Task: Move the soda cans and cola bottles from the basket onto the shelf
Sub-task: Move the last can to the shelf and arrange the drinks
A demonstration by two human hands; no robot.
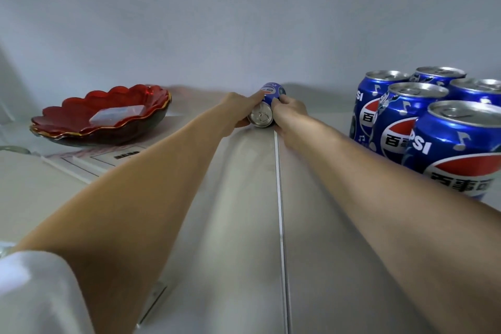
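A blue soda can (264,108) stands far back on the pale shelf (244,198), its silver top facing me. My left hand (238,110) grips its left side and my right hand (288,114) grips its right side, both arms stretched out over the shelf. Several more blue soda cans (406,122) stand upright in a tight group at the right of the shelf. The basket and the cola bottles are out of sight.
A red scalloped glass dish (103,116) with a clear packet in it sits at the left on a white card (89,163). A grey wall (244,22) closes the shelf at the back. A thin seam (279,184) runs down the shelf's middle.
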